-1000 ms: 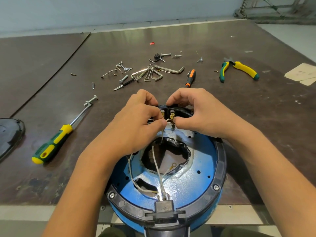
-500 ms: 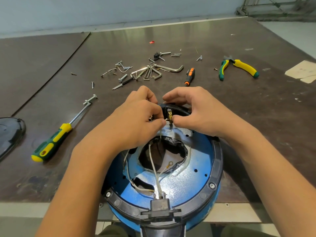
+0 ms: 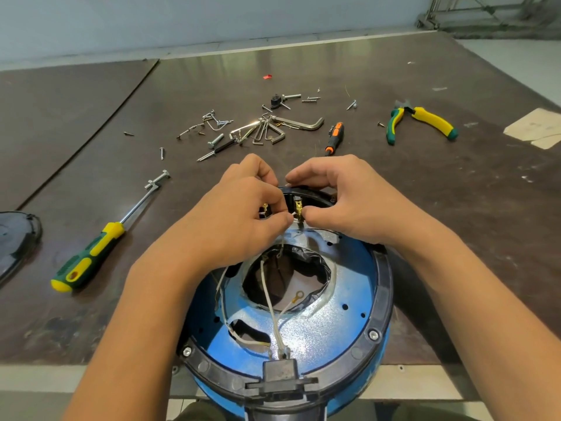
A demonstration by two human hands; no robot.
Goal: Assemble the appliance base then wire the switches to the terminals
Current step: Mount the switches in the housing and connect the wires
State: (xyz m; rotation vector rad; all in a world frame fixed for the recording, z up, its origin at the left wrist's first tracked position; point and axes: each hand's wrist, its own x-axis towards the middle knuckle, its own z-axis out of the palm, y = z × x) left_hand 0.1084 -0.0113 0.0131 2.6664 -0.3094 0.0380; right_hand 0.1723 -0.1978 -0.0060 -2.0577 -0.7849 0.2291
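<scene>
The blue appliance base sits at the near edge of the tabletop, open side up. Both hands work at its far rim. Over the last second they have barely moved, only drawing slightly apart. That bares the end of the white wire, which now lies right against the brass terminal in the black switch housing.

The left hand has its fingers clenched, pinching that wire end. The right hand curls over the far rim of the base, its fingertips nipping the terminal to steady it.

The wire looks lined up but not yet pushed home, so the wiring is early. A loose ring lug lies unconnected in the middle opening of the base.
</scene>
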